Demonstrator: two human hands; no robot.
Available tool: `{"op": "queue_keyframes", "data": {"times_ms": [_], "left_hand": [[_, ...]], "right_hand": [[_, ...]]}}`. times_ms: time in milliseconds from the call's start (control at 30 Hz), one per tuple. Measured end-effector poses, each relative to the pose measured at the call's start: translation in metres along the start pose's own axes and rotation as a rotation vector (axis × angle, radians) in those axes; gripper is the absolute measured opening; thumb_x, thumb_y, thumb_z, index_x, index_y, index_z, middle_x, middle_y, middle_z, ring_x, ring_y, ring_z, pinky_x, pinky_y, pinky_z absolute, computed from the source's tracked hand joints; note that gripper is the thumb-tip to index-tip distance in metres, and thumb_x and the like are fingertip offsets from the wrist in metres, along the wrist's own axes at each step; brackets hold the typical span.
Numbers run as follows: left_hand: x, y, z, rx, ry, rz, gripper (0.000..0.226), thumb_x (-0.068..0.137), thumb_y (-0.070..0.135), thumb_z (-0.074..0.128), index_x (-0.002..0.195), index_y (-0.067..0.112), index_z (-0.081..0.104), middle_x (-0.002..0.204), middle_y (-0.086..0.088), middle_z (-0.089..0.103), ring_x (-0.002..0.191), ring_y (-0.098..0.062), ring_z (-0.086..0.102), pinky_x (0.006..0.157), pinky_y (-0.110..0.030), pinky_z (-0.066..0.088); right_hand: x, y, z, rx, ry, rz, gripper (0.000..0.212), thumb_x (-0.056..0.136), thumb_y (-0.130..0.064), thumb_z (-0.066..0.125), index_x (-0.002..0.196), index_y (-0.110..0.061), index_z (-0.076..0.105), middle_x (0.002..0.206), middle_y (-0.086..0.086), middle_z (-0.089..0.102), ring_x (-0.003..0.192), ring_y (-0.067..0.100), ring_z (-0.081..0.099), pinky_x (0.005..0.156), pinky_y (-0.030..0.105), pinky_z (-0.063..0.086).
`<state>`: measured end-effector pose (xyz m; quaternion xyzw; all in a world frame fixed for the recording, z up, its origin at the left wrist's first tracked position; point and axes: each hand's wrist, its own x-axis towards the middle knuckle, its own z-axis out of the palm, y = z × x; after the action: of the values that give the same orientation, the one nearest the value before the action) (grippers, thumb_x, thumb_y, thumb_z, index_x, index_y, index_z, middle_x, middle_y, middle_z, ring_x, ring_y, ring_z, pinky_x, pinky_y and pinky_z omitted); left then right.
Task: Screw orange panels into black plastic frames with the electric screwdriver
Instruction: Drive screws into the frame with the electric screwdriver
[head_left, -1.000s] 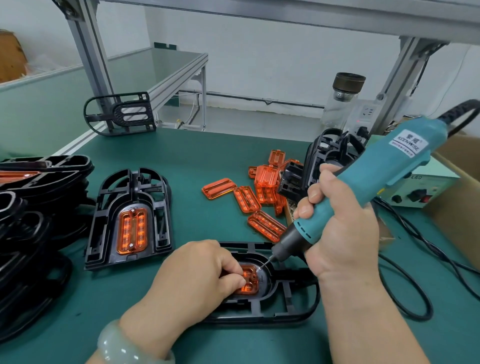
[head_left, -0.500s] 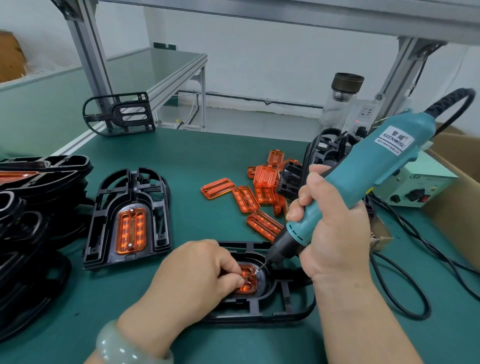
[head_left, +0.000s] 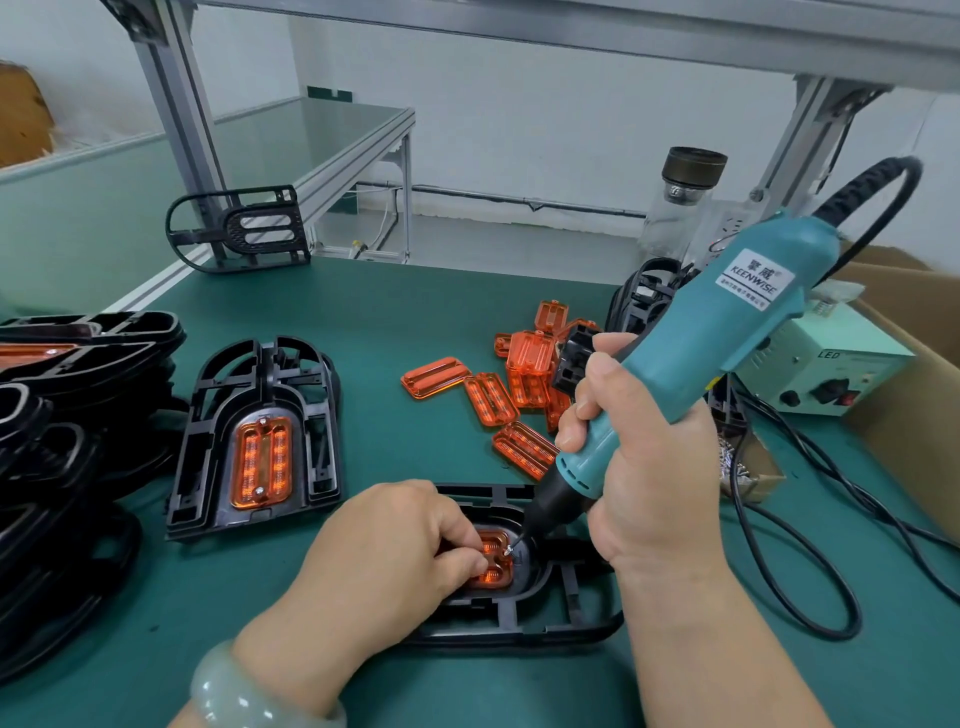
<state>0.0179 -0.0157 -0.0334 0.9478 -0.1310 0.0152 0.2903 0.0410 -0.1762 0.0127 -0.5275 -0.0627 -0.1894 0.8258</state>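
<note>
- The left hand (head_left: 395, 551), fingers curled, pinches the orange panel (head_left: 493, 564) down into the pocket of the black frame (head_left: 545, 618), which lies directly under both hands.
- The right hand (head_left: 639, 467) is clenched around the lower barrel of the electric screwdriver (head_left: 727, 332). The tool slants up and away past that hand's knuckles.
- The bit tip meets a small screw (head_left: 510, 552) at the panel end nearest the right hand, just beside the left fingertips.
- The driver leans noticeably. Bringing it nearer upright over the screw before driving would likely seat the thread straight and stop the bit slipping off.
- Pressure should run along the bit. The left hand should pin the panel flat so torque cannot twist it, with fingertips kept off the bit.
- The panel's other end is hidden under the left hand, so I cannot tell whether it is fastened.
- Beyond the left hand, a finished frame (head_left: 260, 431) shows a screw at each end of its panel, a fair reference for seating depth.
- Loose panels (head_left: 488, 397) lie beyond both hands.
</note>
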Motion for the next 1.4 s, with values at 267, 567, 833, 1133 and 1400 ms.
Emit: {"op": "queue_keyframes", "data": {"times_ms": [267, 567, 833, 1133, 1400], "left_hand": [[-0.0001, 0.0009, 0.0006, 0.02, 0.011, 0.002, 0.01, 0.076, 0.048, 0.068, 0.082, 0.04, 0.07, 0.067, 0.015, 0.049, 0.065, -0.001, 0.045, 0.056, -0.015, 0.028], [-0.0014, 0.0047, 0.0022, 0.097, 0.03, 0.031, 0.017, 0.08, 0.048, 0.063, 0.095, 0.041, 0.067, 0.071, 0.018, 0.046, 0.073, -0.004, 0.044, 0.062, -0.021, 0.032], [-0.0013, 0.0039, 0.0018, 0.094, 0.022, 0.033, 0.015, 0.08, 0.049, 0.063, 0.093, 0.042, 0.068, 0.07, 0.019, 0.046, 0.072, -0.004, 0.043, 0.061, -0.02, 0.03], [-0.0009, 0.0035, 0.0023, 0.113, 0.027, 0.022, 0.015, 0.079, 0.05, 0.061, 0.09, 0.041, 0.066, 0.071, 0.019, 0.049, 0.074, -0.004, 0.045, 0.063, -0.022, 0.034], [-0.0001, 0.0043, 0.0026, 0.144, 0.037, 0.023, 0.016, 0.078, 0.05, 0.061, 0.087, 0.038, 0.066, 0.071, 0.017, 0.05, 0.08, -0.007, 0.054, 0.064, -0.023, 0.039]], "right_hand": [[-0.0018, -0.0004, -0.0008, 0.007, -0.147, -0.031, 0.017, 0.079, -0.012, 0.062, 0.079, -0.027, 0.067, 0.057, -0.002, 0.05, 0.042, 0.015, 0.045, 0.048, 0.024, 0.04], [-0.0041, 0.002, -0.0035, 0.049, -0.409, -0.02, 0.017, 0.076, -0.019, 0.064, 0.093, -0.02, 0.065, 0.06, 0.0, 0.049, 0.041, 0.017, 0.044, 0.05, 0.024, 0.039], [-0.0045, 0.0024, -0.0023, 0.047, -0.416, -0.03, 0.011, 0.074, -0.017, 0.064, 0.082, -0.025, 0.065, 0.055, -0.004, 0.048, 0.04, 0.015, 0.044, 0.048, 0.025, 0.039], [-0.0067, 0.0049, 0.0013, 0.023, -0.465, -0.05, 0.02, 0.076, -0.015, 0.063, 0.095, -0.023, 0.066, 0.052, 0.0, 0.045, 0.041, 0.015, 0.042, 0.05, 0.024, 0.04], [-0.0059, 0.0035, 0.0024, 0.015, -0.419, -0.01, 0.012, 0.073, -0.015, 0.063, 0.078, -0.027, 0.062, 0.052, -0.004, 0.046, 0.04, 0.014, 0.042, 0.047, 0.024, 0.039]]}}
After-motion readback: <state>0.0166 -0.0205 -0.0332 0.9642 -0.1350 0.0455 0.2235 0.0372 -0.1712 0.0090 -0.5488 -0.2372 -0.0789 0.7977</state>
